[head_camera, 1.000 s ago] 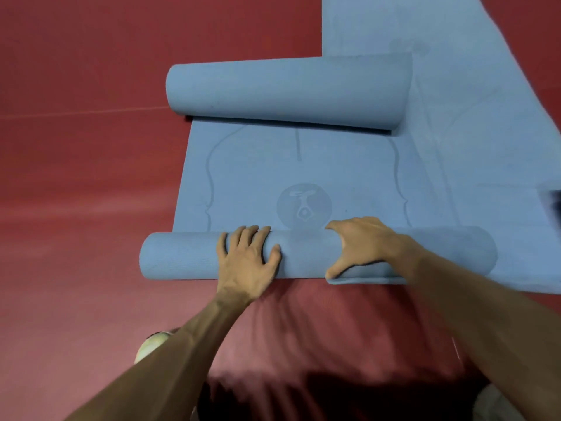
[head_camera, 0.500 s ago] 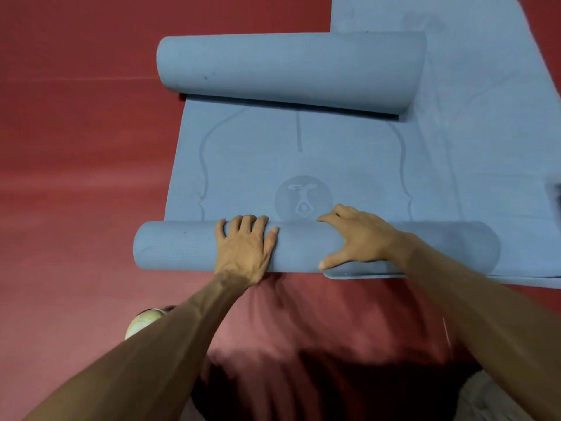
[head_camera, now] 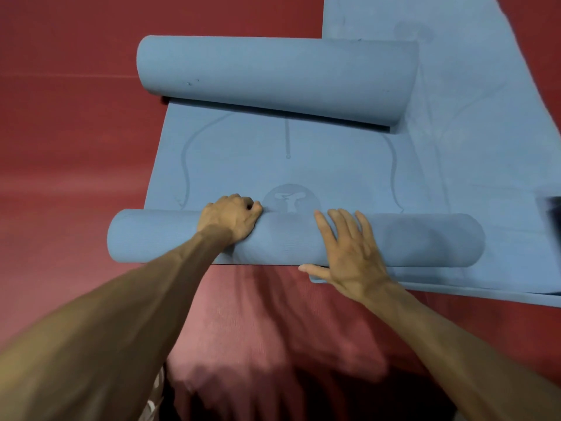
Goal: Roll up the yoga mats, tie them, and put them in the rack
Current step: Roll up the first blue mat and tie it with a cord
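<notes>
A blue yoga mat [head_camera: 243, 165] lies on the red floor, rolled in from both ends. The near roll [head_camera: 425, 241] runs left to right in front of me, and the far roll [head_camera: 273, 77] lies beyond a flat stretch bearing a round logo [head_camera: 291, 199]. My left hand [head_camera: 232, 218] curls over the top of the near roll, fingers bent down its far side. My right hand [head_camera: 349, 253] rests flat on the roll with fingers spread, thumb at its near edge.
A second blue mat [head_camera: 485, 132] lies flat to the right, partly under the first. The red floor [head_camera: 76, 147] spreads to the left and near me. A dark object [head_camera: 551, 217] shows at the right edge.
The near roll has been turned farther onto the flat stretch and now reaches the logo. My left hand went from flat to curled over the roll; my right hand spread flat.
</notes>
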`<state>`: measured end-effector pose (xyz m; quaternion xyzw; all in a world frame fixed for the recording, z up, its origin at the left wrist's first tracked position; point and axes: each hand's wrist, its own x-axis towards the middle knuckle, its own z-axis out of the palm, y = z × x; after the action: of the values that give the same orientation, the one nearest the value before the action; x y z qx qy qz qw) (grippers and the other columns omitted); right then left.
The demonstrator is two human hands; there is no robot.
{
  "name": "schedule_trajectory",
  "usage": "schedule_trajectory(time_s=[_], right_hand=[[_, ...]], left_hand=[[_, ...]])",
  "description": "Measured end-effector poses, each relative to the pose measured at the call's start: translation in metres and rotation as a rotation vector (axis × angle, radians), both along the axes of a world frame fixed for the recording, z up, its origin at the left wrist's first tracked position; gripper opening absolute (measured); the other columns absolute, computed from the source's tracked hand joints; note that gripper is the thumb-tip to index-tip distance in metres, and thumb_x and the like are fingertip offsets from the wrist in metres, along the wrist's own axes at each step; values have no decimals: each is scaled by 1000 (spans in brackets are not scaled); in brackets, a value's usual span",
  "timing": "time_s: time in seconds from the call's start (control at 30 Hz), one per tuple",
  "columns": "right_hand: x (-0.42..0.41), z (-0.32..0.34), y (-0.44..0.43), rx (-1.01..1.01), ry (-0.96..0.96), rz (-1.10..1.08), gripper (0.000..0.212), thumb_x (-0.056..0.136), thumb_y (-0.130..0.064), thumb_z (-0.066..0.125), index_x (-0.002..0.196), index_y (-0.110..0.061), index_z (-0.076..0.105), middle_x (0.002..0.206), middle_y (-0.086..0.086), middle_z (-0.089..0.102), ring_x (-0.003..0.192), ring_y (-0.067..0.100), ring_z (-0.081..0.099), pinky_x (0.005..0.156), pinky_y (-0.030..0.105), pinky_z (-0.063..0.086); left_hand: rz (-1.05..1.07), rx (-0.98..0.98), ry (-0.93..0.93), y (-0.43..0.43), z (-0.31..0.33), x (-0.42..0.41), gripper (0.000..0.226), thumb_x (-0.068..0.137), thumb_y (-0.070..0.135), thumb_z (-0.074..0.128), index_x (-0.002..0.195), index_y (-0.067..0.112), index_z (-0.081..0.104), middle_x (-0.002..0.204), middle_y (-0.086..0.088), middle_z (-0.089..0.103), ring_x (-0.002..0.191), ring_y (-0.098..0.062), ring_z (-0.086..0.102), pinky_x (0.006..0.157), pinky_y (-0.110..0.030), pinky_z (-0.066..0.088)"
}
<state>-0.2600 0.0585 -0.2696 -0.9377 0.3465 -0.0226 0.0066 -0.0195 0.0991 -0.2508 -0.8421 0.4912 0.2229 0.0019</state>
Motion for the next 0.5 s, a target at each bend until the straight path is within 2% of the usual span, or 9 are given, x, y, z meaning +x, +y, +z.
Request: schedule_trajectory(time_s=[0.1,0.2,0.33,0.4,0.5], right_hand=[[9,4,-12,39,45,-12,106,63,-84,42,136,-6,48,128,18,54,119,35,52,107,57,33],[16,8,-22,73,80,-24,117,48,-86,56,135,-8,49,125,14,55,115,32,54,106,56,32],[22,17,-29,148,170,-29,123,50,-83,66,148,-18,29,141,5,39,130,25,38,113,46,15],[24,20,-34,157,196,-26,120,53,-84,63,148,-21,24,141,1,38,131,21,36,112,41,16],[27,24,-45,134,193,4,112,54,-84,62,142,-21,34,130,2,50,121,22,47,104,39,28]], left_hand=[[43,-24,40,-8,1,4,44,97,46,28,101,23,66,101,-4,66,89,-26,55,77,-35,37],[50,-71,38,-13,1,6,44,96,41,27,91,19,64,93,-7,65,82,-26,55,73,-35,39],[5,-109,-11,-12,3,3,45,96,39,26,83,15,62,89,-8,65,79,-28,55,70,-34,37],[-48,-121,-50,-7,6,0,46,97,39,25,81,13,59,90,-9,66,80,-27,55,71,-35,37],[-163,-186,-159,6,5,-5,46,98,41,20,84,16,56,100,-6,67,95,-27,58,85,-37,37]])
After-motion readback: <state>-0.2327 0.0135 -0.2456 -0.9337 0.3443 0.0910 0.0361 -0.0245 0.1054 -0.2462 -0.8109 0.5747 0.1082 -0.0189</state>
